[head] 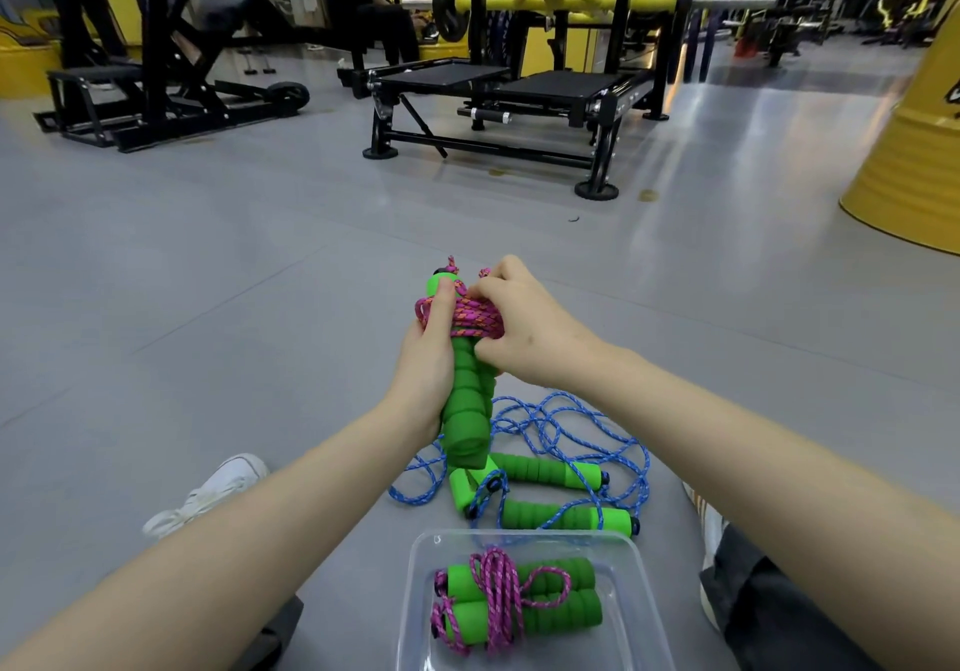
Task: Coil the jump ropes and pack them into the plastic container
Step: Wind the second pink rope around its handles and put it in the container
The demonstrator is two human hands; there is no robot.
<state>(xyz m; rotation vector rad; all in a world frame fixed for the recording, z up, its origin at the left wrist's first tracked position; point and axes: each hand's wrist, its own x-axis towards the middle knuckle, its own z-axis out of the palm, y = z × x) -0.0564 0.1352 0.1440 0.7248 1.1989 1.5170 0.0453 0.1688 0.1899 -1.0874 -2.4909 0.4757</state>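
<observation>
Your left hand (426, 374), fingers curled, gripped paired green handles (467, 410) upright; right hand (524, 327) pinched pink rope (475, 318) wraps at top. Risk: pinch slackened, untucked tail sprang coil apart. Plastic container (421, 592) sat nearer you than fingers, blue rope (566, 436) tangled between.

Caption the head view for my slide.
Left hand grips green handles, right hand holds pink rope wound round them; another bundle lies in the container.

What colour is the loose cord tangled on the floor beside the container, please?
The loose cord is blue with white flecks, clearest in the head view.
</observation>
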